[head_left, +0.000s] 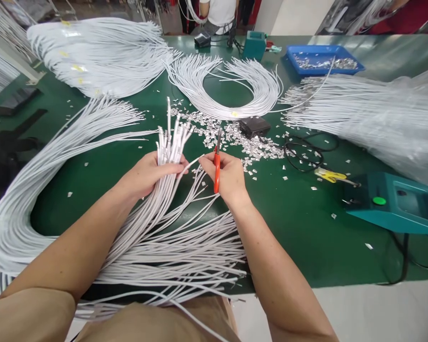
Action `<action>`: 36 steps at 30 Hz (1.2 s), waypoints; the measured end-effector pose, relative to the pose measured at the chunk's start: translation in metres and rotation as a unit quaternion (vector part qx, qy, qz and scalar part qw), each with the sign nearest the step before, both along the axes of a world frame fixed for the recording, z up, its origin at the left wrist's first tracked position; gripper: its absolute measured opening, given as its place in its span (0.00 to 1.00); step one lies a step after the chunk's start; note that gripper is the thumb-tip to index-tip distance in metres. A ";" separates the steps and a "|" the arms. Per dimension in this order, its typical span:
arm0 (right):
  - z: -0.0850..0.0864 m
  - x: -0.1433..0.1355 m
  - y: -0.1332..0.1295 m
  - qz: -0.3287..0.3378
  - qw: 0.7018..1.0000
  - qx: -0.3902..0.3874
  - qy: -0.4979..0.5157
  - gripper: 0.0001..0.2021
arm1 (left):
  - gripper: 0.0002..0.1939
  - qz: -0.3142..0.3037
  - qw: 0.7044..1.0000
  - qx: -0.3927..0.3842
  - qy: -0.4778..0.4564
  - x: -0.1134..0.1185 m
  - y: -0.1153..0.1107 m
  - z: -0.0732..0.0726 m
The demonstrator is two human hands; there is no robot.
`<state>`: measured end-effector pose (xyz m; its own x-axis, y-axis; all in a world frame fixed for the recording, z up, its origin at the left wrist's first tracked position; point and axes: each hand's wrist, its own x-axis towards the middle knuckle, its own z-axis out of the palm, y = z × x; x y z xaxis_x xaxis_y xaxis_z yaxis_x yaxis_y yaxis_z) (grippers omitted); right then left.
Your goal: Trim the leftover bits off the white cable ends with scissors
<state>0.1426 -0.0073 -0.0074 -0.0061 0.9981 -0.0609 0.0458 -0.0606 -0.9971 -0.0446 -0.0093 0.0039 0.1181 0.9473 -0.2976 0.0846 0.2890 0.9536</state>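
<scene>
My left hand [153, 172] is closed around a bundle of white cables [167, 183], whose wrapped, silvery ends point up and away from me. In my right hand [230, 178] is a small tool with orange handles [217, 173] and a dark, narrow tip pointing away; whether it is scissors or tweezers I cannot make out. The right thumb and forefinger also pinch the end of one white cable [192, 164] beside the bundle. Below both hands, many loose white cables [185, 254] spread toward the right forearm, part of a large curved hank [12, 223] on the left.
Small silvery pieces [231, 135] lie scattered around a black box [254, 127]. Behind them are a coiled cable bundle [242, 107] and a blue tray [324, 71]. At right stand a teal machine [388, 199], yellow-handled pliers [331, 175] and plastic-wrapped cables [371, 107]. A person [221, 16] sits opposite.
</scene>
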 end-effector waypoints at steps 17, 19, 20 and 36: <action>-0.005 -0.006 0.000 0.104 0.978 -0.076 0.166 0.08 | 0.17 -0.033 0.999 0.017 -0.026 0.011 -0.003 0.002; -0.005 -0.005 0.002 0.098 0.979 -0.081 0.162 0.09 | 0.17 -0.032 0.999 0.022 -0.019 0.011 -0.002 0.002; -0.005 -0.004 0.002 0.093 0.979 -0.084 0.162 0.10 | 0.17 -0.034 0.999 0.023 -0.016 0.010 -0.001 0.001; -0.008 0.015 0.009 0.079 0.938 0.045 -0.335 0.10 | 0.18 0.037 0.999 0.029 -0.005 0.010 0.000 -0.004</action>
<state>0.1574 0.0017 -0.0159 -0.1449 0.9893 -0.0191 0.6644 0.0830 -0.7428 -0.0349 -0.0093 0.0004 0.0509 0.9691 -0.2415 0.0550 0.2387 0.9695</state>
